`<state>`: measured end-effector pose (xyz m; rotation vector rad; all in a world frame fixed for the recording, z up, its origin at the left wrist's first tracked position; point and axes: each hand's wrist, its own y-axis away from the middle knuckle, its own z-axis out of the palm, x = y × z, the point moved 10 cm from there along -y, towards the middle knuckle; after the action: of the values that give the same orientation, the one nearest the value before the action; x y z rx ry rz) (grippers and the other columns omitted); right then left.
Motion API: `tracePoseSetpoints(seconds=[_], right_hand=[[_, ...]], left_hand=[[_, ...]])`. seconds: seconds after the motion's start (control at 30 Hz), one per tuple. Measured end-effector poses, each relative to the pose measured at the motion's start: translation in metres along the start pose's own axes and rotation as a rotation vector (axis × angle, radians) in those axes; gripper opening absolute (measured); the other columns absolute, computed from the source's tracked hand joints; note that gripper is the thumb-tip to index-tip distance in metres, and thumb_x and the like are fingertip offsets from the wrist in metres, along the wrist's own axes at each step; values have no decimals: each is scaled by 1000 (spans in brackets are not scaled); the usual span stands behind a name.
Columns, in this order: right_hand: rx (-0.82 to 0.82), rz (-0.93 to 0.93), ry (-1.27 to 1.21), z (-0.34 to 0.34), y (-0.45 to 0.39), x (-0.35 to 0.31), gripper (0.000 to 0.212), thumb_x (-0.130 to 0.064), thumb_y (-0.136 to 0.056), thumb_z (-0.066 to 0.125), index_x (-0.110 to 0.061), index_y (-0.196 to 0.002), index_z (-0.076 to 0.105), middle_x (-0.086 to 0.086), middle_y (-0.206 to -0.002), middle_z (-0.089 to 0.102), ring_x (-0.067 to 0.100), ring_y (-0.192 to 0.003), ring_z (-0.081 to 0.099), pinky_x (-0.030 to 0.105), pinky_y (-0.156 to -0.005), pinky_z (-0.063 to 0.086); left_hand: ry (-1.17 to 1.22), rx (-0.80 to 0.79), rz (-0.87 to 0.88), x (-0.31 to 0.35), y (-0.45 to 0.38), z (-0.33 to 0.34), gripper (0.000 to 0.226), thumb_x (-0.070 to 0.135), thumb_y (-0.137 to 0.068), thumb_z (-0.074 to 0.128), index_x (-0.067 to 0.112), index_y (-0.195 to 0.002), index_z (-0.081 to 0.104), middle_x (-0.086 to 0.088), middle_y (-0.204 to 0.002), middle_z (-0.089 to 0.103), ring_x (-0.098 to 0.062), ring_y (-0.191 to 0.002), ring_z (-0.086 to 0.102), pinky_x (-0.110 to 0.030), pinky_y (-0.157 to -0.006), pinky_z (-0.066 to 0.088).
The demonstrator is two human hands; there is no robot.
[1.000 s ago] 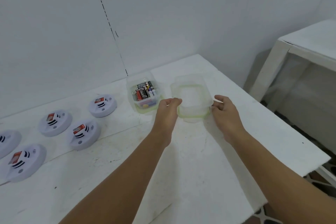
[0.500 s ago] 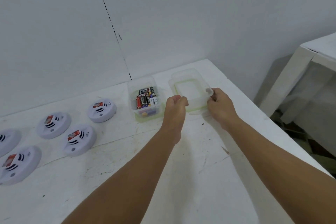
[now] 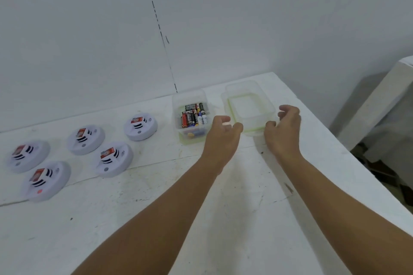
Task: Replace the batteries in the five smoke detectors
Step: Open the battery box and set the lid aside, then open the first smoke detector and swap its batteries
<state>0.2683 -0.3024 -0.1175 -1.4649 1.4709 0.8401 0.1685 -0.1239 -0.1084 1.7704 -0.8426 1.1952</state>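
Both hands have let go of the lid, which now lies flat on the table. The left hand and right hand hover loosely curled, holding nothing. The open battery box sits just left of the lid, its long axis running away from the person, nearest the left hand. 5 smoke detectors lie further left, nothing blocking the reach.
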Motion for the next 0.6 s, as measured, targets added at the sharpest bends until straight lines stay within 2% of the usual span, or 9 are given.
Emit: tracePoseSetpoints(seconds=[0.07,0.13,0.23,0.33,0.43,0.5,0.6], right_hand=[[92,-56,6,-4,22,-12,34,-3,-92,56,-13,-122,44,6,-117,47,26,-112,44,40,-97,42],[71,-115,3,5,44,-24,26,-9,-93,58,-19,-111,43,1,-102,49,25,-101,48,40,-87,43],[-98,-163,-2,41,76,-40,13,-17,-95,58,-22,-102,49,-2,-86,56,20,-80,57,37,-70,45],[-358,-184,34,93,109,-56,7,-23,-99,61,-25,-97,55,-3,-76,61,11,-70,57,31,-64,44],[-549,-226,38,141,143,-73,6,-25,-99,64,-26,-98,59,-4,-76,64,5,-66,56,24,-61,44],[-617,-220,15,166,159,-83,4,-24,-99,64,-23,-101,61,-4,-77,66,6,-65,57,17,-56,43],[-680,-164,-19,199,172,-92,7,-27,-99,64,-23,-105,63,-2,-85,70,13,-77,66,19,-61,48]], left_hand=[[-143,36,93,1,14,-21,23,29,-98,59,22,-120,59,12,-93,65,-4,-75,59,-25,-65,46],[-246,72,150,-8,27,-44,11,27,-96,60,22,-106,63,9,-87,68,-7,-70,60,-24,-60,47],[-374,179,201,-23,43,-92,4,23,-93,61,21,-92,65,10,-84,69,-5,-66,58,-20,-55,45],[-466,295,179,-40,52,-147,4,24,-93,61,22,-89,64,9,-76,65,-4,-62,56,-21,-55,43],[-518,400,183,-54,56,-199,4,25,-94,63,21,-92,64,7,-85,67,-8,-72,60,-25,-61,47],[-591,475,246,-57,56,-226,8,25,-93,67,19,-98,65,2,-98,65,-15,-87,59,-28,-73,43],[-785,573,298,-58,51,-257,27,27,-91,70,14,-114,65,-7,-111,54,-28,-103,47,-34,-87,39]])
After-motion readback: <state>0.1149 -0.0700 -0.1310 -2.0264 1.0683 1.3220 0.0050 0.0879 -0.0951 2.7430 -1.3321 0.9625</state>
